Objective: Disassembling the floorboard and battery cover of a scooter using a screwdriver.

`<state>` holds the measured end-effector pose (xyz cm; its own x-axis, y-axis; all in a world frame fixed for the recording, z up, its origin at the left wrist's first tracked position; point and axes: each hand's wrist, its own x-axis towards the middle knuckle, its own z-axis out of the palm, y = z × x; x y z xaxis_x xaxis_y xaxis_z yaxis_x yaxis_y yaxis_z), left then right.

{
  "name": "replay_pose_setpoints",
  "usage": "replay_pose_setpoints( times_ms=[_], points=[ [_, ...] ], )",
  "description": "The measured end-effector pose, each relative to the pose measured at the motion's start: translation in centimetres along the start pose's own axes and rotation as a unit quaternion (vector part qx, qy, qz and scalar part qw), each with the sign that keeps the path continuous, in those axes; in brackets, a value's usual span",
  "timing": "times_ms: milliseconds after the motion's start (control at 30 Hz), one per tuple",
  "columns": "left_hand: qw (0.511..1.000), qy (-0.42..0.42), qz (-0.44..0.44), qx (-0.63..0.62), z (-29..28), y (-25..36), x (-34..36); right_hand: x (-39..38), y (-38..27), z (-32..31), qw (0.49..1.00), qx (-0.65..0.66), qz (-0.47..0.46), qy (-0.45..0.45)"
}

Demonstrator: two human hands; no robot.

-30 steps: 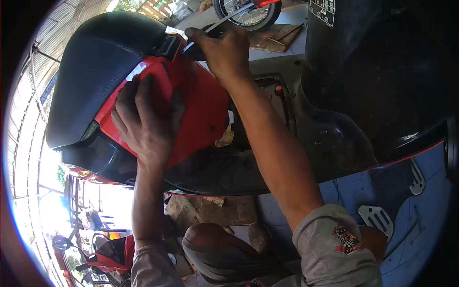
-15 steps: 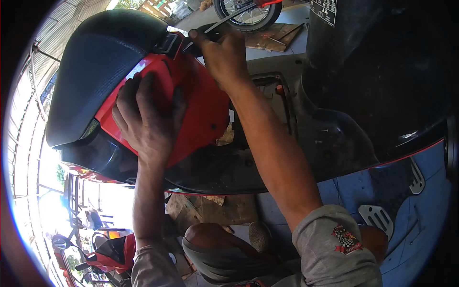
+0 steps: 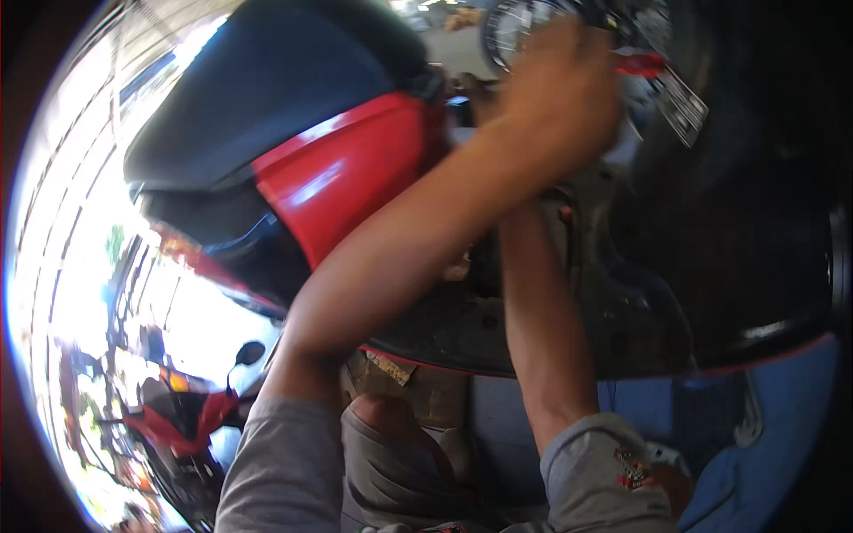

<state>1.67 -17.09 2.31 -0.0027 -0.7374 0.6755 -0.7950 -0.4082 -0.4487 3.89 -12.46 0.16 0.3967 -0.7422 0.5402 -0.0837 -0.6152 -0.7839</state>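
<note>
Your left hand [image 3: 560, 84] is raised far and to the right, blurred, crossing over your right forearm; you cannot tell from here whether it grips anything or how wide it is. Your right hand is hidden behind that left arm, so its state cannot be told either. The red scooter panel [image 3: 342, 173] sits to the left of your left forearm, under the black seat [image 3: 267, 89]. A wheel [image 3: 520, 27] shows far behind your left hand.

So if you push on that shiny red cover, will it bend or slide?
The red cover looks like glossy moulded plastic, so it is probably stiff with slight flex. Its shine suggests a slippery grip. It appears joined to the black seat, so it likely won't slide.
</note>
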Motion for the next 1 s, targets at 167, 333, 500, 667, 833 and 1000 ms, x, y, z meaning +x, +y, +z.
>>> replay_pose_setpoints(
  times_ms=[167, 333, 500, 667, 833, 1000],
  points=[
    [0.978, -0.11, -0.061, -0.168, 4.2, 2.2, 5.8, -3.3, 9.5, 6.2, 0.888, 0.443, -0.074, -0.098],
    [0.945, -0.211, -0.041, -0.247, 4.8, 0.1, 6.8, 0.5, 13.6, 8.1, 0.787, 0.587, -0.124, -0.144],
    [0.944, -0.208, -0.029, -0.256, 4.7, -0.9, 6.7, 4.7, 14.2, -1.0, 0.636, 0.749, 0.032, -0.18],
    [0.977, -0.108, -0.091, -0.163, 4.2, 0.0, 4.7, 6.6, 14.6, -4.1, 0.456, 0.882, 0.097, -0.062],
    [0.993, -0.021, -0.061, -0.094, 5.1, -0.6, 2.7, 9.0, 14.9, -3.7, 0.268, 0.929, -0.068, -0.245],
    [0.994, 0.002, -0.093, -0.063, 3.2, -0.6, -0.1, 9.3, 14.9, -3.9, 0.493, 0.863, 0.014, -0.109]
  ],
)
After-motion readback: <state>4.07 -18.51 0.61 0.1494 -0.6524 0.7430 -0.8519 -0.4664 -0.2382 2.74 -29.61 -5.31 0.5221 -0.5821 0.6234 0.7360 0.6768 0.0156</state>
